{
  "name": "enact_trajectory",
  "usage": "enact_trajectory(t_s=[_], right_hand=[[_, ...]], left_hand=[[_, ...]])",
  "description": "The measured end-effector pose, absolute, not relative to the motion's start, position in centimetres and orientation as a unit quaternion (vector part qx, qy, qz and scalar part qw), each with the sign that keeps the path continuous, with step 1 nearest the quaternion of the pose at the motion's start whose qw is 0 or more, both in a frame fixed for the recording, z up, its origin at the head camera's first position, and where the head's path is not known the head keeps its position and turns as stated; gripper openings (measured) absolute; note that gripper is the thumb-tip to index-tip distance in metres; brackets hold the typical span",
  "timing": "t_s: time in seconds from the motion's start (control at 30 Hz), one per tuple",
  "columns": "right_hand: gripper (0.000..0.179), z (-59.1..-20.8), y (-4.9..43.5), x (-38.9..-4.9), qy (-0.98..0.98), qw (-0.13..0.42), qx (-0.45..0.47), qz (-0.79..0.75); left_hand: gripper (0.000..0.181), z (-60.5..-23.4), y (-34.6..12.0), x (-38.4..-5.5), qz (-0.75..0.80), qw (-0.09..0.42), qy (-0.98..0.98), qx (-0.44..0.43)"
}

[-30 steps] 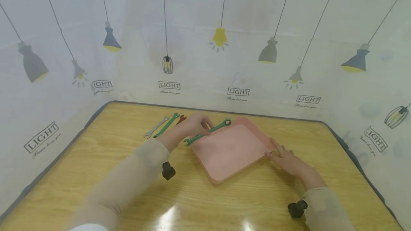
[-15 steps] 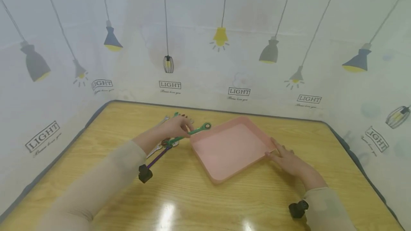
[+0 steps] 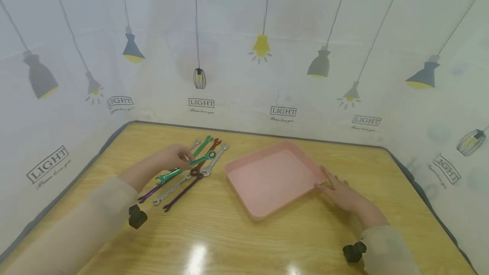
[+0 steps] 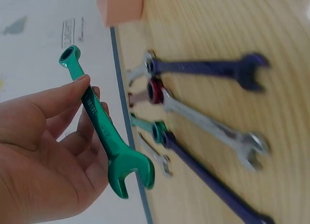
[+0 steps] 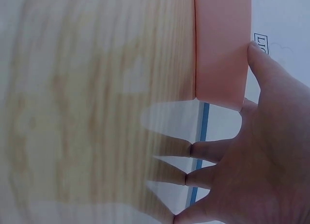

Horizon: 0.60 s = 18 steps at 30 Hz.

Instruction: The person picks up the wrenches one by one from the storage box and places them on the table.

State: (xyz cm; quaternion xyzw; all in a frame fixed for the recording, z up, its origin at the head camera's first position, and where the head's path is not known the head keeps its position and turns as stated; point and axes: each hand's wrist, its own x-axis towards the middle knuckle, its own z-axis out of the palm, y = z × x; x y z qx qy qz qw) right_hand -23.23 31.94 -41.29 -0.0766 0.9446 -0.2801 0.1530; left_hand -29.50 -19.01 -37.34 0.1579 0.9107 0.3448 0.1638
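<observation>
In the head view my left hand (image 3: pixel 172 157) pinches a green combination wrench (image 4: pixel 104 129) above other wrenches on the table. Thumb and fingers hold its shank, with the open end pointing down and the ring end up in the left wrist view. Beneath and beside it lie a red wrench (image 3: pixel 215 144), another green wrench (image 3: pixel 203 144), a silver wrench (image 3: pixel 173 189) and a purple wrench (image 3: pixel 184 193). My right hand (image 3: pixel 341 193) touches the right corner of a pink tray (image 3: pixel 276 181). Its thumb lies at the rim, with the other fingers spread and touching the table.
The wooden table (image 3: pixel 244 241) meets a white cloth wall (image 3: pixel 237 75) printed with lamps, along a dark edge at the back and sides. More silver wrenches (image 3: pixel 219 156) lie in the same group, left of the tray. Several wrenches overlap.
My left hand has carried the green wrench left, from over the tray to above the wrench group, uncovering more wrenches. The right hand and tray stay where they were.
</observation>
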Motion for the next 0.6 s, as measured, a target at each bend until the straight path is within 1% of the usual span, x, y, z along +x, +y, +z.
enact_trajectory(t_s=[0.13, 0.37, 0.6], right_hand=[[0.081, -41.5, 31.9, -23.3, 0.945, 0.150, -0.078, -0.278], [0.081, -41.8, 32.0, -23.4, 0.946, 0.148, -0.077, -0.276], [0.082, -41.9, 32.1, -23.6, 0.948, 0.150, -0.076, -0.270]], left_hand=[[0.026, -37.7, -21.4, -29.0, 0.341, 0.164, 0.917, 0.129], [0.029, -38.5, -24.4, -28.3, 0.347, 0.177, 0.917, 0.085], [0.032, -39.4, -26.7, -27.8, 0.342, 0.180, 0.919, 0.071]])
